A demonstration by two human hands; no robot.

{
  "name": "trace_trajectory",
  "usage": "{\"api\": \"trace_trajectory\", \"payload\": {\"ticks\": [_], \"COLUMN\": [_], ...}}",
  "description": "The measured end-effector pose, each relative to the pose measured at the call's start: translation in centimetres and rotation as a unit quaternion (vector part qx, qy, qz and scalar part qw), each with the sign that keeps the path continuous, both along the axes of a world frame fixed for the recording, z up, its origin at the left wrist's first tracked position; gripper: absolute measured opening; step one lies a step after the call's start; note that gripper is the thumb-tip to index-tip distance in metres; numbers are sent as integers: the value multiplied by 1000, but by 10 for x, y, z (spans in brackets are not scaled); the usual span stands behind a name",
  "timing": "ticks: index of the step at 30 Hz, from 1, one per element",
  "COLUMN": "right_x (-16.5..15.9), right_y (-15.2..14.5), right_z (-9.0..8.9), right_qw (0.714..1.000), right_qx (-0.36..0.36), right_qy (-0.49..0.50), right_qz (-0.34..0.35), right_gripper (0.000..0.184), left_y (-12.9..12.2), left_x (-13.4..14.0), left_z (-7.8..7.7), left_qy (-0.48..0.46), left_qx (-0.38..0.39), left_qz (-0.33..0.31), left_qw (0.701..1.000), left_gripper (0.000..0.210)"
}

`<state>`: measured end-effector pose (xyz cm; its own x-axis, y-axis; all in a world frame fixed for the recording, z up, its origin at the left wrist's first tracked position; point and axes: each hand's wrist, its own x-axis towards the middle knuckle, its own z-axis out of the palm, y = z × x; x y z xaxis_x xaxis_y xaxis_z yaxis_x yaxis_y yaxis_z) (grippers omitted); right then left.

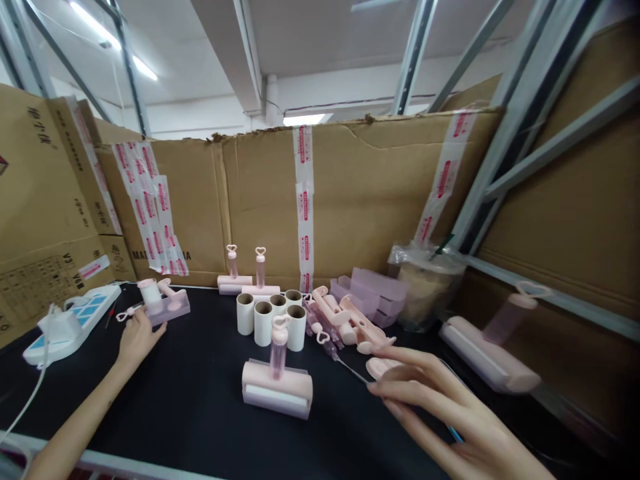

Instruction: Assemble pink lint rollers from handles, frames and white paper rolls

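Closest to me, the person's right hand (440, 407) lies low over the black table (190, 407), fingers stretched long and loosely spread, holding nothing; its fingertips end just short of a small pink cap piece (381, 366) and a thin metal pin (350, 370). Just left of it, in the middle of the table, an assembled pink lint roller (277, 390) stands in its translucent cover with the handle upright, clear of both hands. Further off on the left, the left hand (134, 338) reaches to a half-built roller (163, 301) resting in a purple cover, fingers curled at its near edge; whether they actually pinch it I cannot tell. Beside that lies a white power strip (75, 323) with its cable. Behind the centre roller stands a cluster of cardboard tubes (270, 317), then loose pink handles (340, 317), stacked purple covers (373, 290) and two finished rollers (247, 283) at the back. To the right, a bagged drink cup (427, 287) and another roller (487, 360) lying down. Taped cardboard walls (350, 200) close the bench in.
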<state>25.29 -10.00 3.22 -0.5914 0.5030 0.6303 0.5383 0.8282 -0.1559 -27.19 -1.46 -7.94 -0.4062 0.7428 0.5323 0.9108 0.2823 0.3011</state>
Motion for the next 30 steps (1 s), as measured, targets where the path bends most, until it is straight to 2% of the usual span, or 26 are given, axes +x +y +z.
{"api": "trace_trajectory", "payload": {"ticks": [2, 5, 7, 8, 9, 10, 11, 12, 13, 15, 17, 19, 21, 24, 27, 30], "right_x": [-3, -16, -31, -39, -48, -57, -66, -73, -79, -84, -82, -77, -73, -73, -75, -71], "right_y": [-2, 2, 9, 14, 19, 25, 30, 35, 39, 44, 47, 47, 48, 50, 54, 59], "right_z": [-5, -11, -12, -12, -11, -11, -10, -11, -12, -18, -28, -39, -47, -51, -49, -45], "right_qw": [1000, 995, 987, 982, 977, 972, 967, 962, 959, 954, 946, 933, 922, 918, 913, 906], "right_qx": [-23, -95, -160, -189, -215, -236, -254, -269, -281, -299, -324, -358, -386, -392, -388, -387], "right_qy": [-1, -26, -33, -25, -12, 2, 15, 22, 22, 6, -15, -25, -16, 32, 112, 163], "right_qz": [9, -5, -5, -2, 3, 10, 19, 27, 34, 37, 23, 9, 16, 44, 53, 54], "right_gripper": [29, 23, 23, 26, 31, 38, 45, 52, 59, 75, 85, 88, 81, 60, 52, 46], "left_y": [-3, -14, -23, -28, -32, -35, -37, -38, -38, -34, -29, -26, -25, -27, -29, -29], "left_x": [3, 21, 45, 60, 77, 94, 111, 126, 140, 163, 179, 191, 201, 210, 209, 197], "left_z": [1, 9, 19, 24, 29, 33, 36, 38, 41, 45, 50, 56, 62, 65, 62, 59], "left_qy": [17, 42, 37, 8, -32, -70, -98, -116, -129, -141, -158, -192, -237, -338, -465, -536], "left_qx": [3, 25, 31, 9, -42, -121, -195, -242, -261, -269, -245, -215, -189, -136, -70, -32], "left_qz": [11, 11, -59, -141, -249, -363, -452, -504, -527, -547, -551, -556, -570, -569, -512, -475], "left_qw": [1000, 999, 997, 990, 967, 921, 865, 821, 798, 781, 782, 780, 763, 737, 718, 697], "left_gripper": [77, 90, 92, 88, 82, 78, 83, 93, 98, 97, 97, 93, 70, 31, 29, 36]}}
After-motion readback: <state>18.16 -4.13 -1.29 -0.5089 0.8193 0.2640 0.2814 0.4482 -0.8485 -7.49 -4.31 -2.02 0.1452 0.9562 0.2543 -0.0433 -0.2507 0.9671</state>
